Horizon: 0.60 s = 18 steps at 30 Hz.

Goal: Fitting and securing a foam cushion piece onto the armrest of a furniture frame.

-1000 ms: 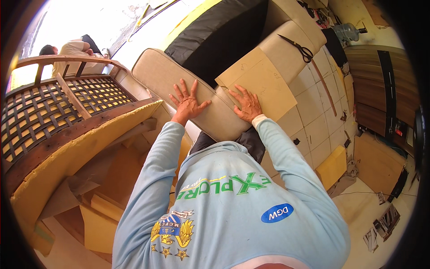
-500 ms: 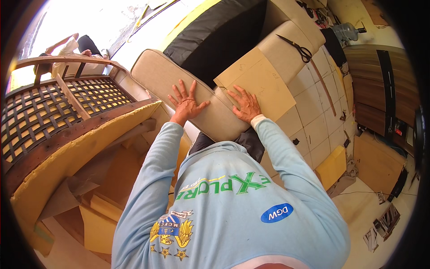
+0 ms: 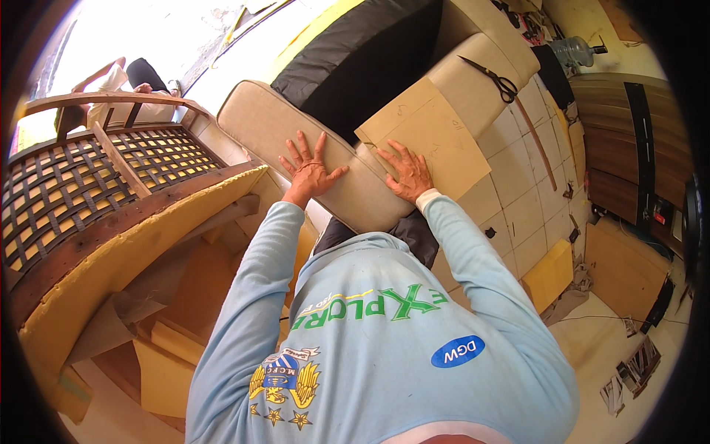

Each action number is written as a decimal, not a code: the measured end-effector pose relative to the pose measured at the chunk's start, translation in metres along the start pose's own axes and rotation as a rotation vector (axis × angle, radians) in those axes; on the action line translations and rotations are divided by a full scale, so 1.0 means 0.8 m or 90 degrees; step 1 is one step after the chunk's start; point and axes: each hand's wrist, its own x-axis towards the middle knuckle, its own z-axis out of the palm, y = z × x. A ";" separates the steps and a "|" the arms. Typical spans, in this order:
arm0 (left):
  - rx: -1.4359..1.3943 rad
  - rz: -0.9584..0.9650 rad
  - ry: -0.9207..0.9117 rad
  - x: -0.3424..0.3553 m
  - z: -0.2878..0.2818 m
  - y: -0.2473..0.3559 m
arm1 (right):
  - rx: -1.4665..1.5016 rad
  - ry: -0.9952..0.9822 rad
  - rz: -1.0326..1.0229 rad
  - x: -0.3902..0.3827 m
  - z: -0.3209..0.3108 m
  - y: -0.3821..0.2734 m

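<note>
My left hand (image 3: 309,172) lies open, fingers spread, on a beige upholstered cushion (image 3: 248,111) with rounded corners. My right hand (image 3: 407,177) also rests open with spread fingers, where that cushion meets a tan board sheet (image 3: 449,139) bearing pencil marks. The board lies partly over a second beige padded section (image 3: 496,50), on which black-handled scissors (image 3: 506,89) rest. Beyond the cushion is a dark recess under black padded fabric (image 3: 329,55).
A wooden frame with woven straps (image 3: 111,159) and yellow foam curves along the left. Behind it sits another person (image 3: 118,103). A long wooden strip (image 3: 538,144), foam piece (image 3: 547,275), water jug (image 3: 571,52) and brown panels (image 3: 614,148) lie or stand right.
The person beyond the wooden frame has shifted, an arm now raised where the head showed more plainly before. My hands stay in the same places.
</note>
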 end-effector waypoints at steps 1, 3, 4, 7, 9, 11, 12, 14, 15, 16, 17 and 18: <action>-0.010 0.003 -0.025 0.000 0.000 0.000 | -0.018 -0.029 0.028 0.000 0.000 0.000; 0.003 0.001 -0.003 0.001 0.001 0.000 | 0.001 0.002 -0.001 0.000 -0.001 -0.001; -0.009 0.003 -0.023 0.000 0.001 -0.001 | -0.012 -0.028 0.028 0.000 -0.001 -0.001; -0.009 0.004 -0.022 0.001 0.001 -0.001 | -0.014 -0.026 0.027 0.000 -0.001 -0.001; 0.005 0.003 -0.001 0.001 0.002 -0.001 | -0.001 0.003 0.000 0.000 0.000 -0.001; 0.006 0.004 -0.002 0.001 0.002 -0.002 | -0.005 0.001 0.003 0.000 0.001 -0.001; 0.006 0.005 -0.002 0.001 0.002 -0.002 | -0.007 0.006 -0.001 0.000 0.001 -0.001; 0.005 0.005 -0.002 0.001 0.002 -0.002 | -0.010 0.011 -0.004 0.000 0.001 0.000; 0.001 0.006 -0.003 0.001 0.002 -0.002 | -0.007 0.012 -0.005 0.000 0.001 0.000; -0.016 0.008 -0.024 0.000 0.002 -0.002 | -0.021 -0.019 0.025 0.000 0.002 0.000; -0.003 0.007 -0.003 0.001 0.002 -0.002 | -0.004 0.014 -0.006 0.000 0.002 0.000; -0.001 0.006 -0.004 0.001 0.002 -0.002 | -0.006 0.015 -0.006 0.000 0.002 0.000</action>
